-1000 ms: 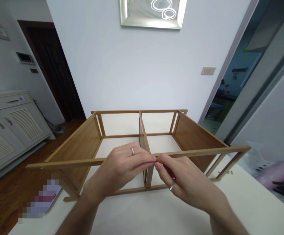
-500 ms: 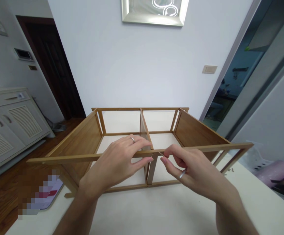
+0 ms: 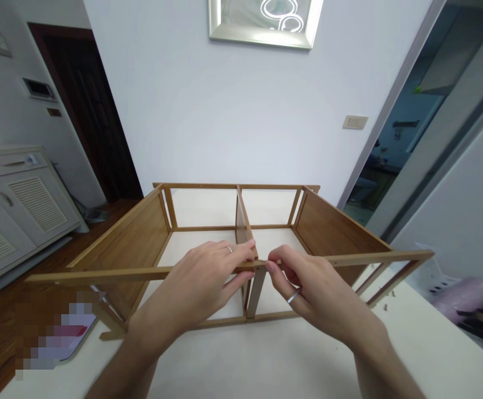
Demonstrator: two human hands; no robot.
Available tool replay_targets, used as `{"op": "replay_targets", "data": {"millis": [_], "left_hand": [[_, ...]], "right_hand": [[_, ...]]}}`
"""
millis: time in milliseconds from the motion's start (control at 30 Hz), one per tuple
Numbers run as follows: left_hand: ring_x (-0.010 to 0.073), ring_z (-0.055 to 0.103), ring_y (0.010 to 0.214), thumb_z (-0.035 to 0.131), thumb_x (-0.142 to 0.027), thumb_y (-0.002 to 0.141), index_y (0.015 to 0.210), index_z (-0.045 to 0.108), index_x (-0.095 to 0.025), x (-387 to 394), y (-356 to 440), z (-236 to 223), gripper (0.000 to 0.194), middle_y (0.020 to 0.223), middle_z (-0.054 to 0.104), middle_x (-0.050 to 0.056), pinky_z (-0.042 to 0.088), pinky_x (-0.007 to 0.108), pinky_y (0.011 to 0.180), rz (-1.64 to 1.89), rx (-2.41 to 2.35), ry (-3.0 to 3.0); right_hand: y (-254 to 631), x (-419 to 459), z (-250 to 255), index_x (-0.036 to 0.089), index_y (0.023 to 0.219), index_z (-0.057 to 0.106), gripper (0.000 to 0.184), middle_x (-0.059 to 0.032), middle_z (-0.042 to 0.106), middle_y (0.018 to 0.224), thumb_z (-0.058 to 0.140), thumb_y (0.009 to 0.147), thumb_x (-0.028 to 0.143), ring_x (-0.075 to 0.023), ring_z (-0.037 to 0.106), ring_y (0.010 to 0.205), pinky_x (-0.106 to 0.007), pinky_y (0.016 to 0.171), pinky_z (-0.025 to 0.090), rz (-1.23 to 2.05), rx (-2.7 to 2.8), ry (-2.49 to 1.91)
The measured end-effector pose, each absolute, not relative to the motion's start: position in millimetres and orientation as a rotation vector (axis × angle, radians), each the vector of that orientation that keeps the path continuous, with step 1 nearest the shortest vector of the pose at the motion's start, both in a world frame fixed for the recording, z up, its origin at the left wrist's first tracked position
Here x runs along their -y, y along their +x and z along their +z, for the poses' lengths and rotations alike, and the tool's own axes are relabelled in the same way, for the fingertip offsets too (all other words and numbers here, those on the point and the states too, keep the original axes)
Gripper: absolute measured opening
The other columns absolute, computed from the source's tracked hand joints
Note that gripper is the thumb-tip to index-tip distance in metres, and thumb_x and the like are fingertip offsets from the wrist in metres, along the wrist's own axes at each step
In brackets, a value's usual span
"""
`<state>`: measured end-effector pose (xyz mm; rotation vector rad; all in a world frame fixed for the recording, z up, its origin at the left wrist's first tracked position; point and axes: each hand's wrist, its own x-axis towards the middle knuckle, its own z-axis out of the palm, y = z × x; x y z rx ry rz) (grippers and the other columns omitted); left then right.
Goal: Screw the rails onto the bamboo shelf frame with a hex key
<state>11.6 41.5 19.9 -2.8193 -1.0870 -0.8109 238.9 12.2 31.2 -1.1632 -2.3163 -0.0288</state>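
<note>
Wooden frame point(image 3: 120, 274) under both hands: left hand point(image 3: 197, 282) grips it by the middle divider point(image 3: 242, 219); right hand point(image 3: 326, 296) pinches at the joint, contents unclear; such close work calls for steady alignment.

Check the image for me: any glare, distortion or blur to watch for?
Head view: ring-shaped glare on the picture; wide-lens distortion seems to tilt the door; a pixelated patch at lower left; the doorway at right is dim; detail at the fingers of the right hand is too small to tell.
</note>
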Motion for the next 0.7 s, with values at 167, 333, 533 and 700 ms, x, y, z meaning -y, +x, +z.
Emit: {"op": "replay_targets", "data": {"millis": [167, 333, 533, 700], "left_hand": [[0.0274, 0.076, 0.098, 0.061, -0.029, 0.103, 0.142, 0.052, -0.025, -35.8, 10.1, 19.7, 0.041, 0.117, 0.078, 0.001, 0.060, 0.044, 0.084, -0.781, 1.100, -2.841], [0.0264, 0.075, 0.099, 0.057, -0.032, 0.104, 0.148, 0.047, -0.025, -35.5, 8.7, 18.2, 0.045, 0.117, 0.078, 0.000, 0.058, 0.043, 0.087, -0.780, 1.127, -2.852], [0.0253, 0.075, 0.099, 0.056, -0.031, 0.104, 0.146, 0.048, -0.024, -35.8, 9.6, 19.7, 0.043, 0.116, 0.078, 0.001, 0.056, 0.040, 0.087, -0.765, 1.139, -2.856], [0.0253, 0.075, 0.097, 0.054, -0.031, 0.105, 0.146, 0.049, -0.024, -35.1, 9.6, 20.2, 0.042, 0.114, 0.078, 0.000, 0.057, 0.040, 0.084, -0.773, 1.132, -2.860]], "right_hand": [[242.6, -9.7, 32.5, 0.023, 0.083, 0.051, 0.017, 0.0069, 0.048, 0.064, 0.051, 0.100, 0.020, -0.0105, 0.050, 0.054, -0.023, 0.054, 0.036, -0.006, 2.349, -1.131], [243.5, -7.0, 33.2, 0.023, 0.087, 0.056, 0.014, 0.0039, 0.059, 0.072, 0.055, 0.100, 0.021, -0.0108, 0.054, 0.057, -0.024, 0.056, 0.042, -0.033, 2.380, -1.115], [238.0, -5.4, 29.0, 0.023, 0.095, 0.060, 0.015, 0.0017, 0.069, 0.076, 0.050, 0.104, 0.018, -0.0159, 0.067, 0.069, -0.035, 0.084, 0.058, -0.187, 2.387, -0.991], [232.6, -1.2, 23.4, 0.022, 0.084, 0.055, 0.023, 0.0043, 0.063, 0.069, 0.049, 0.104, 0.013, -0.0129, 0.063, 0.061, -0.044, 0.112, 0.050, -0.278, 2.426, -0.958]]}}
